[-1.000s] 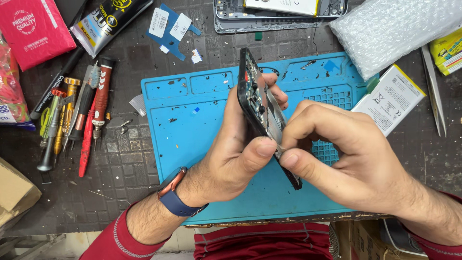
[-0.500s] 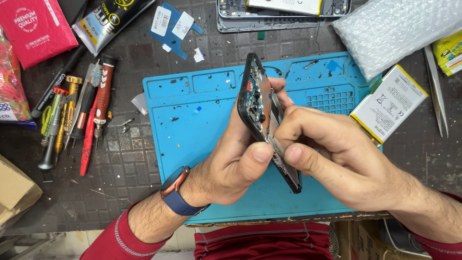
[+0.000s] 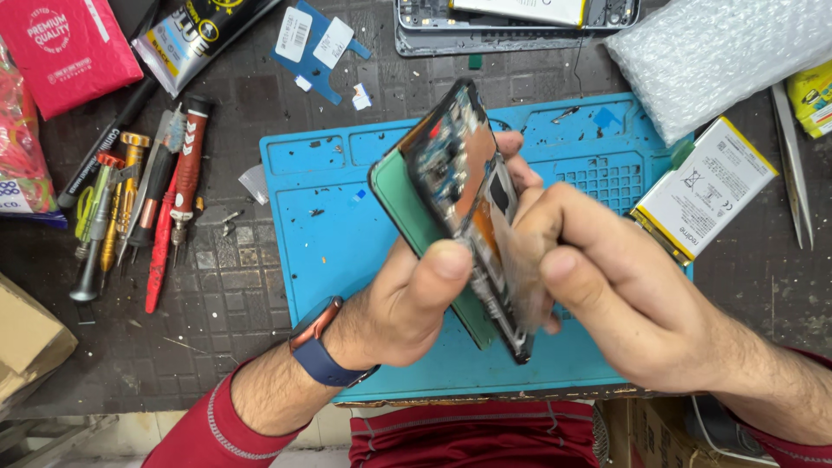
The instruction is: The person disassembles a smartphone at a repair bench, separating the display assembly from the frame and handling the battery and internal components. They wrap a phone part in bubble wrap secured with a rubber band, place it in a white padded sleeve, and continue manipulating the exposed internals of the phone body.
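Over a blue repair mat (image 3: 329, 225), both hands, left (image 3: 407, 308) and right (image 3: 624, 303), grip an opened phone (image 3: 459, 186).

At the centre of the frame the opened phone (image 3: 459, 199) has a black frame and a green back edge, with blue and orange parts inside. Under it the work mat (image 3: 329, 225) is bright blue. The counter (image 3: 217, 321) is dark grey with a square grid pattern. The sleeves (image 3: 217, 425) are red, and the watch band (image 3: 325, 364) is dark blue. In the upper left lies a red packet (image 3: 61, 52).
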A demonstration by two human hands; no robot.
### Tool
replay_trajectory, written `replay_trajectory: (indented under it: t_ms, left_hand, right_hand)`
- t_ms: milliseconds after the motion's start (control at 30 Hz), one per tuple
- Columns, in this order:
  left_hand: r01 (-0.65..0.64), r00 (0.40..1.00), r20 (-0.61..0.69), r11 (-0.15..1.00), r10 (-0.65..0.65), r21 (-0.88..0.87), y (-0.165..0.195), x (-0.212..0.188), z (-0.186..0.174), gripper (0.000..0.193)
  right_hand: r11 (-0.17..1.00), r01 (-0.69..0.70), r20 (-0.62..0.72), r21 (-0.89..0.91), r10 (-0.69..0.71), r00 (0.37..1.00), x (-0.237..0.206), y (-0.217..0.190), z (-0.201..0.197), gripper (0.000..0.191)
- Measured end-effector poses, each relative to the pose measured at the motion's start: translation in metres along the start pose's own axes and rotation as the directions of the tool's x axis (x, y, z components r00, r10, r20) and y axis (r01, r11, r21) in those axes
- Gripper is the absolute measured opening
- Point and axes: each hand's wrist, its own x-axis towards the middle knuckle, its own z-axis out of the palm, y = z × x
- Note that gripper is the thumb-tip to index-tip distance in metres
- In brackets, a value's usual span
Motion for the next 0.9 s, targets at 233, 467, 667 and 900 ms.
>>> replay_trajectory:
  t_ms: [233, 467, 667, 900]
  left_hand:
    - [-0.106, 0.986, -0.106, 0.970, 0.132, 0.217, 0.006, 0.009, 0.001, 0.059]
    - [0.066, 0.952, -0.298, 0.998, -0.064, -0.004, 0.010, 0.007, -0.002, 0.040]
    - [0.037, 0.958, -0.283, 0.999, -0.038, -0.009, 0.014, 0.013, -0.005, 0.041]
    - [-0.079, 0.960, -0.271, 0.997, 0.070, -0.020, 0.033, 0.017, -0.011, 0.042]
  right_hand:
    - [0.996, 0.044, -0.263, -0.075, -0.062, 0.963, -0.002, 0.014, -0.007, 0.026]
    - [0.992, -0.108, -0.511, 0.068, 0.127, 0.850, 0.003, -0.002, -0.013, 0.049]
    - [0.984, -0.003, -0.550, 0.178, 0.102, 0.829, 0.005, -0.002, -0.021, 0.049]
    - [0.937, 0.209, -0.578, 0.280, -0.009, 0.816, 0.002, -0.002, -0.039, 0.035]
